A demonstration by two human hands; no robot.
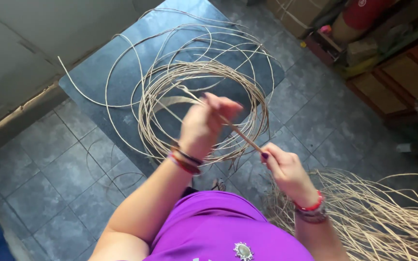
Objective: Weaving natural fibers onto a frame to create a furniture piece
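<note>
Purple shirt [218, 227] sits right under the camera, and just past it the right hand [286, 169] has its fingers [269, 154] pinching one thin cane strand [240, 133], while the left hand [204, 123] closes around the same strand higher up. Beyond that, the coil of cane [199, 82] lies on a dark floor mat [102, 77], with a loose cane bundle [378, 217] on the tiled floor [49, 164] just beside the right wrist.

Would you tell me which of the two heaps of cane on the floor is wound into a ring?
The coil ahead of the left hand, on the dark mat, is wound round. The loose bundle by the right hand fans out in straight strands.
</note>
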